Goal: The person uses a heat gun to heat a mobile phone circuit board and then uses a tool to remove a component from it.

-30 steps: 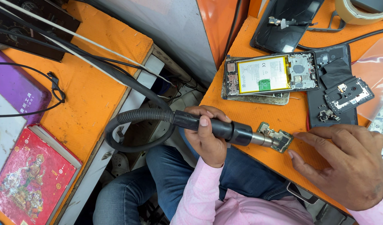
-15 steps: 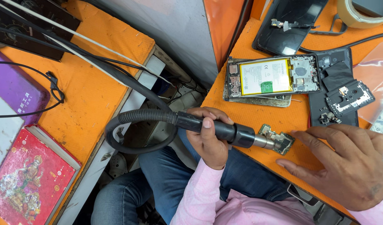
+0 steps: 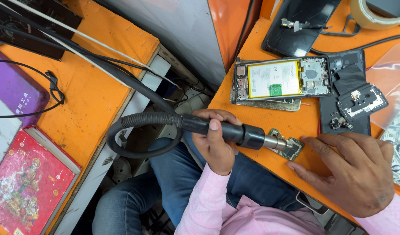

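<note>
My left hand (image 3: 215, 146) grips the black handle of a hot-air gun (image 3: 241, 133). Its ribbed hose (image 3: 139, 122) loops down to the left. The metal nozzle points at a small green circuit board (image 3: 296, 151) near the front edge of the orange table (image 3: 269, 119). My right hand (image 3: 354, 172) lies flat on the table just right of the board, fingers spread, with the fingertips beside the board's edge. It holds nothing.
An opened phone with a yellow-edged battery (image 3: 280, 80) lies behind the board, with dark phone parts (image 3: 354, 104), a black back cover (image 3: 295, 26), a tape roll (image 3: 374, 17) and a plastic bag (image 3: 389, 74). The left bench holds cables (image 3: 52, 87), a red book (image 3: 28, 182) and a purple box (image 3: 13, 95).
The nozzle stays on the small board. My right hand has shifted only slightly beside it, and the view has moved a little.
</note>
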